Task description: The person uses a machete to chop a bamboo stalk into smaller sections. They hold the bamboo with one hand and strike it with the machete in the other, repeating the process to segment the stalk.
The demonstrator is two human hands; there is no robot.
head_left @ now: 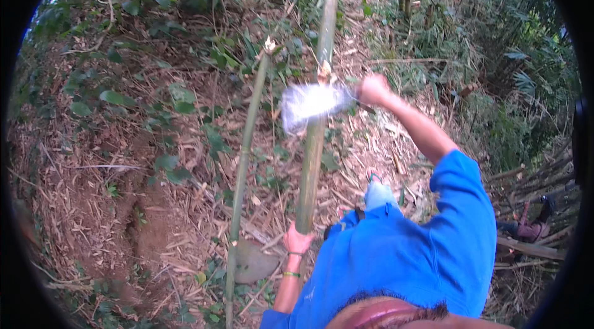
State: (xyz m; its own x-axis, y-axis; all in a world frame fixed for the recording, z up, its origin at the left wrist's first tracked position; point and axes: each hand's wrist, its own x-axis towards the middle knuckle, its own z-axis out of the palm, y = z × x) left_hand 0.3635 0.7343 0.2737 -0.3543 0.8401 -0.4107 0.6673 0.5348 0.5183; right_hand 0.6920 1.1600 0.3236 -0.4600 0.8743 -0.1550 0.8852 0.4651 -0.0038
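Observation:
A long green bamboo pole [312,168] runs from near my body up past the top of the view. Around its lower part my left hand [298,240] is closed, beside my blue-clothed torso. Farther up, my right hand [374,89] grips the dark handle of a broad-bladed cleaver [314,105]. Its bright blade, slightly blurred and glaring, crosses in front of the pole; whether it touches the bamboo I cannot tell. Just above the blade, the pole has a pale, ragged node [324,71].
Left of the pole, a thinner bamboo stem [244,162] stands with a splintered top. A flat grey stone [255,262] lies near its base. Dry chips and leaves [179,217] cover the ground. At the right are stacked poles [532,248] and what looks like another person [533,228].

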